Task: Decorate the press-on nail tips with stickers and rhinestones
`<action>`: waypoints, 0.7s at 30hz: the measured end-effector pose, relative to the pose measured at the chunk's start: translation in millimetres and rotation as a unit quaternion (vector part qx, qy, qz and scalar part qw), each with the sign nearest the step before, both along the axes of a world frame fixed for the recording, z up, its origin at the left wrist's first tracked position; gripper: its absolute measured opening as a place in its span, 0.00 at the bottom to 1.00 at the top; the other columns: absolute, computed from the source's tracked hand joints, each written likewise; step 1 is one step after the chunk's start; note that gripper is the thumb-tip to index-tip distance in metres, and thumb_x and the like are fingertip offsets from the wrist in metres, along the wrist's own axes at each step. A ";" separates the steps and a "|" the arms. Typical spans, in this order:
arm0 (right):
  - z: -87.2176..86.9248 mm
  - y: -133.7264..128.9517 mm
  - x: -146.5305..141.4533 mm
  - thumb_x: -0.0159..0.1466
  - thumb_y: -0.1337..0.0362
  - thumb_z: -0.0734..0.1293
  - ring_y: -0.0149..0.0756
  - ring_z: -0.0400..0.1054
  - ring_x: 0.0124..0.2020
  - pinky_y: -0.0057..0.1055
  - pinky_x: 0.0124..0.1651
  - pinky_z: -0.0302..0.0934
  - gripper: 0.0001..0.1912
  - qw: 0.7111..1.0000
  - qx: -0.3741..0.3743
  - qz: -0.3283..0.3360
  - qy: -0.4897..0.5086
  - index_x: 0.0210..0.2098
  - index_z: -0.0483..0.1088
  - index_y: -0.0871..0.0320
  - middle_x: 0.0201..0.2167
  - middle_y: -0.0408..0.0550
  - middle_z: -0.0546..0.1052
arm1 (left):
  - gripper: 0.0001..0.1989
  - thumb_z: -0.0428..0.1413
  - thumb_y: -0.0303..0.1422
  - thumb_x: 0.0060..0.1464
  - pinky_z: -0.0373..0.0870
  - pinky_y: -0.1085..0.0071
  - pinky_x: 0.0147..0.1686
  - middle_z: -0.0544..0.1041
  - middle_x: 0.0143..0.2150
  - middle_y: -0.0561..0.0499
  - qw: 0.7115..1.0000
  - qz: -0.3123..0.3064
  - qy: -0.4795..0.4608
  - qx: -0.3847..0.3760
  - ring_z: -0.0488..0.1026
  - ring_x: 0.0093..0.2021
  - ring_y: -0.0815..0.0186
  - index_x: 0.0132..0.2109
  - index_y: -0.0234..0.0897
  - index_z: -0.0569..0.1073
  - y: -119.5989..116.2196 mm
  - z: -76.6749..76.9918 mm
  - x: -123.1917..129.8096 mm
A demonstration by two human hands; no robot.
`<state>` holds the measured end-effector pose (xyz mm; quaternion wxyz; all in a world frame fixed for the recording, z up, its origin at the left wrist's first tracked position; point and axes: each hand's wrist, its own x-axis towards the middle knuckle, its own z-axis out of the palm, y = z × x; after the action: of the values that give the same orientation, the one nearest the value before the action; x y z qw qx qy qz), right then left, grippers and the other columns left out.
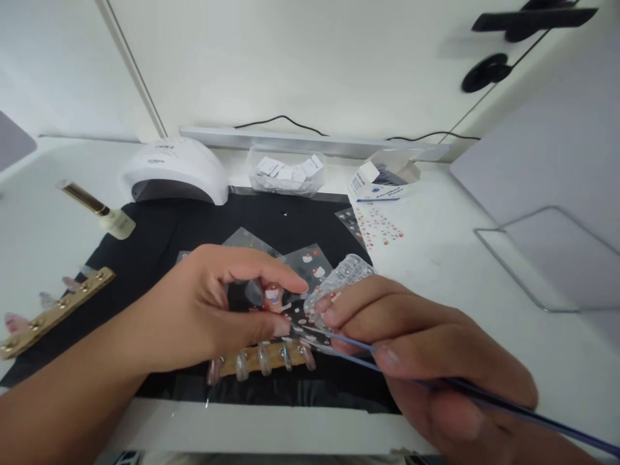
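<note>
My left hand [242, 290] is curled at the middle of the black mat, thumb and forefinger on either side of a clear sticker sheet [301, 318] with small red and white cartoon motifs. One motif, a white cat face with red, shows between these fingers. In my right hand [436, 349] is a pair of blue tweezers [356, 342], slanting left, tips close to my left thumb. Whether the tips pinch anything is too small to tell. Just beneath the hands lies a wooden strip [250, 359] with several clear and pinkish false nails. A clear studded case [351, 270] sits behind my right fingers.
A white nail lamp [174, 169] stands at the back left, beside a polish bottle [117, 223]. Another nail strip [58, 313] lies left on the black mat [194, 216]. Behind are a clear box [288, 187] of white packets and an opened carton [382, 187]. A wire stand [526, 294] is right.
</note>
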<state>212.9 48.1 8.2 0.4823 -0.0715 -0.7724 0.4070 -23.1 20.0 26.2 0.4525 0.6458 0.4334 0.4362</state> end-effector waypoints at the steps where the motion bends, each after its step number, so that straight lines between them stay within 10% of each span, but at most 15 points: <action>1: -0.7 -0.9 -0.9 0.70 0.58 0.61 0.48 0.77 0.37 0.51 0.41 0.74 0.17 1.000 0.002 -0.006 0.004 0.51 0.77 0.55 0.33 0.55 0.81 | 0.11 0.69 0.28 0.47 0.76 0.74 0.26 0.82 0.32 0.53 1.000 -0.001 0.012 0.007 0.77 0.29 0.65 0.41 0.44 0.84 0.1 0.5 0.7; 21: 4.0 -1.6 -7.0 0.70 0.62 0.63 0.40 0.71 0.30 0.42 0.34 0.72 0.13 0.993 -0.112 -0.001 0.035 0.47 0.79 0.53 0.27 0.49 0.74 | 0.09 0.61 0.23 0.54 0.71 0.75 0.29 0.76 0.29 0.55 0.986 -0.037 0.088 0.139 0.72 0.27 0.71 0.40 0.40 0.80 -2.3 6.3 4.1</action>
<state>205.9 46.5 12.2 0.4986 -0.1117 -0.7045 0.4925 -19.0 17.7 32.5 0.3345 0.7541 0.3826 0.4160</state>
